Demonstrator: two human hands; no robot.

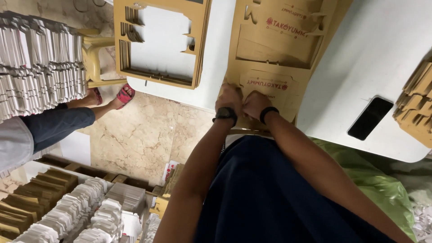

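Note:
My left hand (228, 99) and my right hand (255, 103) are close together at the near edge of a brown die-cut cardboard sheet (274, 45) with red print. Both hands pinch the sheet's near part, fingers curled onto the cardboard. A dark band sits on each wrist. The sheet lies on top of a stack of similar sheets on a white table (216, 67). Its cut-out box shapes are partly punched free.
A stack of leftover cardboard frames (159, 42) lies to the left on the table. A black phone (370, 118) rests on a second white table (382, 54) at right. Another person's legs in red sandals (121, 95) stand at left. Stacks of flat pieces (67, 211) fill the floor.

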